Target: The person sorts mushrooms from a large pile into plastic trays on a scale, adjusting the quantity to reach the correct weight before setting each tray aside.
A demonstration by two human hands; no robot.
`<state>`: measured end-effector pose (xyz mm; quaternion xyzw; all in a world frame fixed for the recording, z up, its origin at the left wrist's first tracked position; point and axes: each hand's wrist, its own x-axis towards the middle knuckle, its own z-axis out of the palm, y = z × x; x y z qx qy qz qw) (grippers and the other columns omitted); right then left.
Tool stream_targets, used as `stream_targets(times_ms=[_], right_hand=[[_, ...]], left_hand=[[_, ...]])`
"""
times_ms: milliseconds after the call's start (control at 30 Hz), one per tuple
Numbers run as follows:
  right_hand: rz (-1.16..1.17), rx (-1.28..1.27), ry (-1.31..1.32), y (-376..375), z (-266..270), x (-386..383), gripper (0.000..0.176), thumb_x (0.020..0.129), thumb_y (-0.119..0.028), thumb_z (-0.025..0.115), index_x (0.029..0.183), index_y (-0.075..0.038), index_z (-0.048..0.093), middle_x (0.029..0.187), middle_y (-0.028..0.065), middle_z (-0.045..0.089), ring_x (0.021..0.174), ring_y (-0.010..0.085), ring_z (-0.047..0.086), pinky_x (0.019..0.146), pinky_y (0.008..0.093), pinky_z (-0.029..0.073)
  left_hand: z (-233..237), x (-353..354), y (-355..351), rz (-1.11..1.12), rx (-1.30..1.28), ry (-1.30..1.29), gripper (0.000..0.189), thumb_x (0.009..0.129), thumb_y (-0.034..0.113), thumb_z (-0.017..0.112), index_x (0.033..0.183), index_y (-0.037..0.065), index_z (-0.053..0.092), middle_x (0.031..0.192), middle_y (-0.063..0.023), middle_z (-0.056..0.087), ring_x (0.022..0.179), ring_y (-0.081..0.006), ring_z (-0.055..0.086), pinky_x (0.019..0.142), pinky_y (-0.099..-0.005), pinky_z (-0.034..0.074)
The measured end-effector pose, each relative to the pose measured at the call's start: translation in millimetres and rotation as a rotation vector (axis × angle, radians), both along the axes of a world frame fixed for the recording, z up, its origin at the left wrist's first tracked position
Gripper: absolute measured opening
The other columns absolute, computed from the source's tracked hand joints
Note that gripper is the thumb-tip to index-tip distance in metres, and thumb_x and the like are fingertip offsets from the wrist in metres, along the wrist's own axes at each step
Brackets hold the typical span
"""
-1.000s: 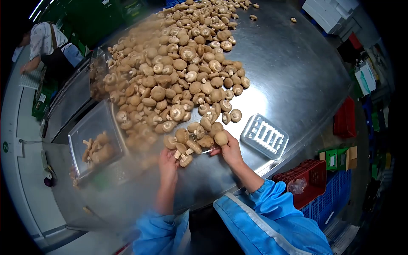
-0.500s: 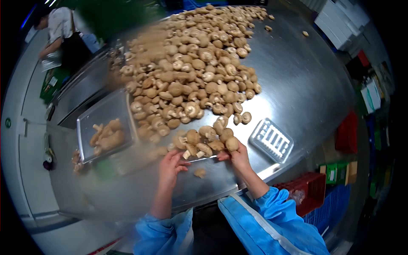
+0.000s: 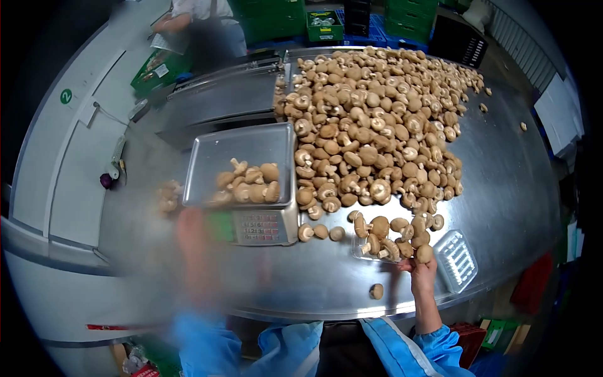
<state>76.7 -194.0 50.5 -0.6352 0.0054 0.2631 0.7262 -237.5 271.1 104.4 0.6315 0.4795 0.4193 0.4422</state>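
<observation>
A clear plastic tray (image 3: 377, 256) filled with brown mushrooms sits low on the steel table, and my right hand (image 3: 419, 270) grips its right end. My left hand (image 3: 198, 245) is smeared by motion in front of the scale (image 3: 264, 227), its fingers not readable. On the scale's metal pan (image 3: 245, 141) lies a group of mushrooms (image 3: 248, 185). Beside my right hand is an empty clear tray (image 3: 457, 261). One loose mushroom (image 3: 376, 291) lies near the front edge.
A large heap of mushrooms (image 3: 377, 125) covers the table's back middle. More mushrooms (image 3: 168, 196) lie left of the scale. Behind the table are green crates (image 3: 270, 22) and a person (image 3: 210, 31). A red crate (image 3: 468, 342) stands below the front edge.
The view has swung left, bringing the whole scale into sight. My left hand has let go of the filled tray and moved left to the scale. My right hand still holds the tray.
</observation>
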Motion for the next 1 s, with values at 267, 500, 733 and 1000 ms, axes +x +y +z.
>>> stream_targets(times_ms=[267, 500, 733, 1000], right_hand=[[0.036, 0.024, -0.016, 52, 33, -38, 0.025, 0.103, -0.013, 0.051, 0.114, 0.008, 0.056, 0.087, 0.0187, 0.070, 0.069, 0.0247, 0.071, 0.057, 0.0304, 0.059], [-0.014, 0.046, -0.050, 68, 43, -66, 0.028, 0.103, -0.018, 0.052, 0.116, 0.007, 0.055, 0.088, 0.0188, 0.069, 0.069, 0.0246, 0.071, 0.057, 0.0310, 0.059], [-0.049, -0.009, -0.092, 78, 49, -80, 0.030, 0.104, -0.018, 0.050, 0.120, 0.007, 0.052, 0.088, 0.0189, 0.069, 0.069, 0.0253, 0.071, 0.056, 0.0313, 0.059], [-0.027, -0.023, -0.091, 107, 57, -90, 0.032, 0.103, -0.019, 0.050, 0.120, 0.008, 0.052, 0.086, 0.0186, 0.069, 0.068, 0.0268, 0.072, 0.057, 0.0326, 0.060]], left_hand=[[-51, 40, 129, -0.229, 0.007, 0.476, 0.016, 0.089, 0.006, 0.066, 0.102, -0.003, 0.066, 0.076, -0.0067, 0.067, 0.057, -0.0125, 0.063, 0.043, -0.0243, 0.049], [-19, 72, 123, -0.450, -0.237, 0.589, 0.008, 0.088, 0.007, 0.066, 0.088, 0.000, 0.067, 0.068, -0.0061, 0.066, 0.048, -0.0120, 0.060, 0.039, -0.0242, 0.047], [-61, 49, 142, -0.720, -0.078, 0.288, 0.007, 0.094, 0.007, 0.059, 0.089, 0.004, 0.056, 0.069, -0.0032, 0.057, 0.052, -0.0108, 0.056, 0.045, -0.0229, 0.049], [-57, 46, 124, -0.674, -0.398, -0.029, 0.006, 0.103, 0.012, 0.047, 0.103, 0.007, 0.043, 0.103, -0.0162, 0.060, 0.083, -0.0320, 0.070, 0.059, -0.0490, 0.063]])
